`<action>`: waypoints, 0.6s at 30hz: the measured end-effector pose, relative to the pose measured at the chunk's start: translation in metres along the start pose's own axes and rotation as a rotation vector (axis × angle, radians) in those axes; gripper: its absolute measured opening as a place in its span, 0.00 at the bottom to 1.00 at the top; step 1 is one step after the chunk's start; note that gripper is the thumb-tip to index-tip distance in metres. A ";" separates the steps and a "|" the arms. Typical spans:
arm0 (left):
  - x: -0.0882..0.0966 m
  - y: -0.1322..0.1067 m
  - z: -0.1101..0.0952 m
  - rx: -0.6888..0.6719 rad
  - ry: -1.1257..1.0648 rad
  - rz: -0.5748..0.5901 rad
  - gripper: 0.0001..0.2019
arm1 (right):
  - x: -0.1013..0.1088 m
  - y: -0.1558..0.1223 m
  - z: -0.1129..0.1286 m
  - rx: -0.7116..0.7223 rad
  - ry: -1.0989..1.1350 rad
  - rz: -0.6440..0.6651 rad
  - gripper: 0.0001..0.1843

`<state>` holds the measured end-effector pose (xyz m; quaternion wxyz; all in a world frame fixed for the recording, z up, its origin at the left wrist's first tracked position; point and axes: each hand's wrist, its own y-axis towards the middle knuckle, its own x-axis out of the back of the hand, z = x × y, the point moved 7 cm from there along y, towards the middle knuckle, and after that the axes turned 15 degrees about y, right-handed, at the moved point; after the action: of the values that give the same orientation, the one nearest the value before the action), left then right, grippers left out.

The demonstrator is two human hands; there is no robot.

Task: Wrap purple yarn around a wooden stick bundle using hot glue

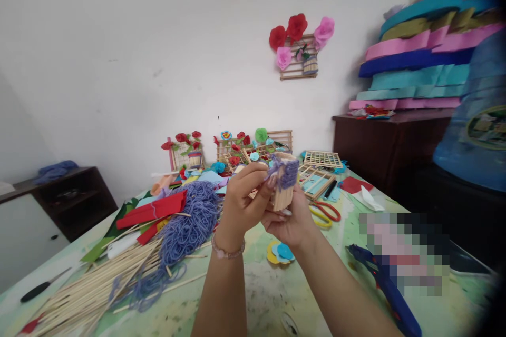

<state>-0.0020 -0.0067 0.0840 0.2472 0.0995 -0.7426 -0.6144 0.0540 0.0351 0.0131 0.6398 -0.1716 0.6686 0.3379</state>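
Observation:
Over the middle of the table, a small basket of upright wooden sticks (282,197) is wound with purple yarn (290,174) round its upper part. My right hand (294,221) supports it from below and behind, fingers curled round it. At its left side my left hand (247,192) has thumb and fingers pinched together on the purple yarn. A bracelet circles my left wrist. The fingertips of my right hand are partly hidden behind the basket and my left hand.
Left lie a heap of purple yarn (193,216), wooden sticks (103,279) and a black-handled tool (37,289). Scissors (326,213) and a blue glue gun (387,284) lie right. Stick frames with paper flowers (241,147) lean on the wall. A water bottle (478,121) stands far right.

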 end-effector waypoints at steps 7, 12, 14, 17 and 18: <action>-0.019 -0.009 0.018 0.325 -0.533 -0.066 0.13 | -0.001 0.000 0.000 0.005 0.032 0.083 0.23; -0.038 -0.013 0.030 0.573 -0.810 -0.139 0.15 | -0.003 -0.002 0.003 0.046 0.065 0.102 0.20; -0.039 -0.012 0.031 0.597 -0.834 -0.178 0.16 | -0.005 -0.003 0.005 0.068 0.078 0.106 0.19; -0.041 -0.010 0.032 0.625 -0.838 -0.185 0.18 | -0.006 -0.004 0.007 0.098 0.094 0.110 0.17; -0.043 -0.009 0.032 0.636 -0.845 -0.173 0.18 | -0.005 -0.004 0.008 0.107 0.100 0.110 0.16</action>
<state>0.0173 0.0381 0.0606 -0.1671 -0.0255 -0.9161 -0.3636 0.0634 0.0364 0.0178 0.5944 -0.1169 0.7251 0.3275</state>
